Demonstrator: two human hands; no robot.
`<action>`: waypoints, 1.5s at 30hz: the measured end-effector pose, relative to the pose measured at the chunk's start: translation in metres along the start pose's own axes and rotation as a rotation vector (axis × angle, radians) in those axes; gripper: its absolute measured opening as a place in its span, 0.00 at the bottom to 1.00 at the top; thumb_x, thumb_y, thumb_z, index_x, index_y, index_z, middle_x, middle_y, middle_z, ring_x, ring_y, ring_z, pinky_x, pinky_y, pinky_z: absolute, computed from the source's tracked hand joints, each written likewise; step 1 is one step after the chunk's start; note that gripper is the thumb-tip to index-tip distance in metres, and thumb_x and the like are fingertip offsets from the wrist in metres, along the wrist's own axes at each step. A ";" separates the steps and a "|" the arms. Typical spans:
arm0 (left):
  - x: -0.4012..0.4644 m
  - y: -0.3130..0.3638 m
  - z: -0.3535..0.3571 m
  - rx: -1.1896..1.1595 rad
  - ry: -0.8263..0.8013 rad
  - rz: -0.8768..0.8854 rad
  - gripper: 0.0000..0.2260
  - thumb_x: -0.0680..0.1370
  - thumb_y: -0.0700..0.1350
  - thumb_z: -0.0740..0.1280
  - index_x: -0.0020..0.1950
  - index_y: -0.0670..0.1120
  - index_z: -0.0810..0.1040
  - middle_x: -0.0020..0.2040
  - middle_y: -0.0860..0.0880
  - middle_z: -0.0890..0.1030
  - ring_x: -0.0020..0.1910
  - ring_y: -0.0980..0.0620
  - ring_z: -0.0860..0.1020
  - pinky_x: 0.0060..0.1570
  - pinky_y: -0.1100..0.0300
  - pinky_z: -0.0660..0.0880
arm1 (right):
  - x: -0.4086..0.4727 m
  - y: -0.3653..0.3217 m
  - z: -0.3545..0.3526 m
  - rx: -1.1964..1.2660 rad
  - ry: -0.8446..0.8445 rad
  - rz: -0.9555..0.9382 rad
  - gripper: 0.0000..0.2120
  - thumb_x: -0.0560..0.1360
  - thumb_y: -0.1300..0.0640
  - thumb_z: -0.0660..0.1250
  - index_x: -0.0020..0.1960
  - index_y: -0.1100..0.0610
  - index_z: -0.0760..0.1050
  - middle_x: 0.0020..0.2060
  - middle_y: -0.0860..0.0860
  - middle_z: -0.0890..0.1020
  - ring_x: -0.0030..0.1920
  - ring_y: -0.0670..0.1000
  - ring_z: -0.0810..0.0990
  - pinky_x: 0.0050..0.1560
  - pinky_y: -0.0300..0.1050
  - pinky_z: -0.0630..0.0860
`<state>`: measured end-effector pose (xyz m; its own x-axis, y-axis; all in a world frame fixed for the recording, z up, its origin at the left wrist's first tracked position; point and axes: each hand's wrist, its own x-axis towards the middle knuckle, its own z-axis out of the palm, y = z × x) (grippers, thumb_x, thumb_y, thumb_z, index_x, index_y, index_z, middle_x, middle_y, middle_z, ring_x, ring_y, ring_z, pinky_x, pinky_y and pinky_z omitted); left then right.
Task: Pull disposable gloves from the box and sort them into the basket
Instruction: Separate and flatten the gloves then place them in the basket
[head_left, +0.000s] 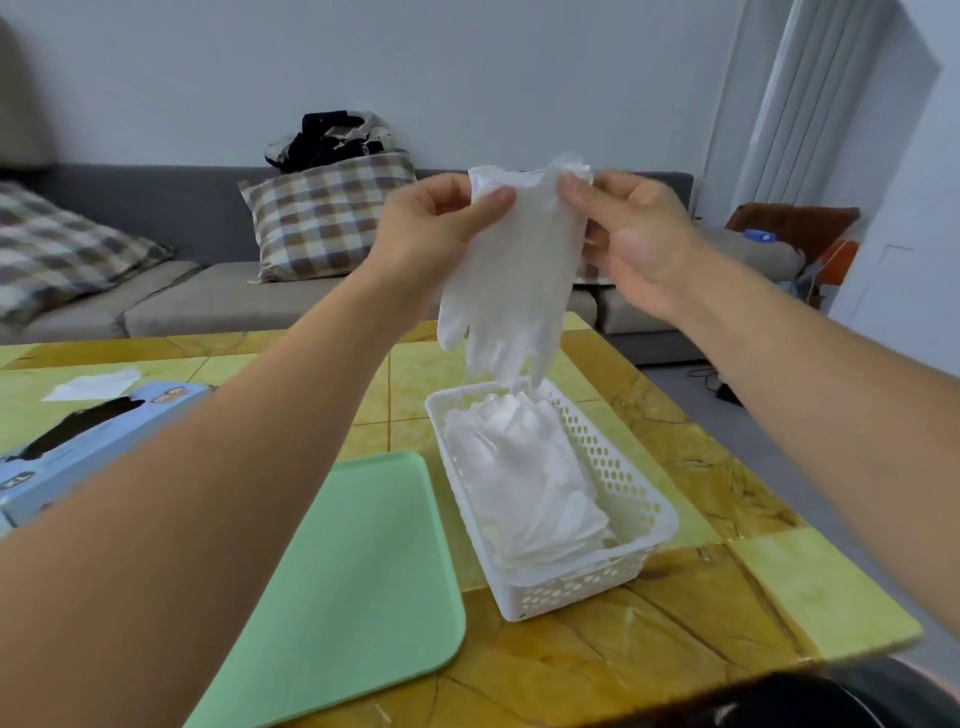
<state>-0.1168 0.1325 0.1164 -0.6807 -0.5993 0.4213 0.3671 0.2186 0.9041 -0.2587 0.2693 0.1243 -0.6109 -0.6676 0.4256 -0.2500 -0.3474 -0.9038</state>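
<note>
Glove (511, 270) hangs in the air betw. both hands, above the far end of the basket (639, 499). Left hand (431, 228) pinches the cuff's left corner, thumb in front; right hand (631, 234) pinches the right corner the same way. Cuff stretched flat across the top. Glove's long axis approx. vertical, cuff up, fingers pointing down, tips just over the basket's far rim. Basket is white, perforated, long axis running near-far, w/ a stack of gloves (524, 478) lying inside lengthwise. It sits right of a green tray (363, 561) on the yellow table (779, 587). Glove box (78, 447), light blue, at left behind the left forearm; "XL" readable on its near side, other print too small to tell.
</note>
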 end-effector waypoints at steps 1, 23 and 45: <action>0.001 -0.011 -0.003 0.053 -0.006 0.049 0.11 0.76 0.43 0.75 0.52 0.37 0.83 0.50 0.38 0.85 0.44 0.47 0.82 0.48 0.49 0.80 | 0.002 0.010 -0.004 -0.011 -0.004 -0.039 0.04 0.78 0.58 0.71 0.51 0.57 0.83 0.47 0.55 0.86 0.46 0.53 0.83 0.46 0.48 0.80; -0.083 -0.086 0.004 0.956 -0.865 -0.283 0.13 0.74 0.55 0.66 0.49 0.51 0.87 0.49 0.57 0.86 0.52 0.61 0.81 0.60 0.58 0.76 | -0.095 0.086 -0.036 -0.847 -0.721 0.398 0.14 0.80 0.44 0.67 0.54 0.51 0.85 0.44 0.44 0.88 0.50 0.41 0.84 0.64 0.44 0.75; -0.067 -0.138 0.012 1.753 -0.721 -0.130 0.34 0.71 0.67 0.68 0.68 0.46 0.74 0.72 0.42 0.67 0.69 0.43 0.68 0.65 0.49 0.67 | -0.041 0.144 0.015 -1.456 -0.764 0.374 0.67 0.55 0.39 0.84 0.82 0.45 0.46 0.80 0.46 0.47 0.81 0.53 0.49 0.73 0.57 0.66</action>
<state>-0.1290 0.1517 -0.0355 -0.9155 -0.3841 -0.1197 -0.3523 0.9090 -0.2229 -0.2581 0.2367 -0.0226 -0.4244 -0.8618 -0.2778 -0.8887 0.4553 -0.0547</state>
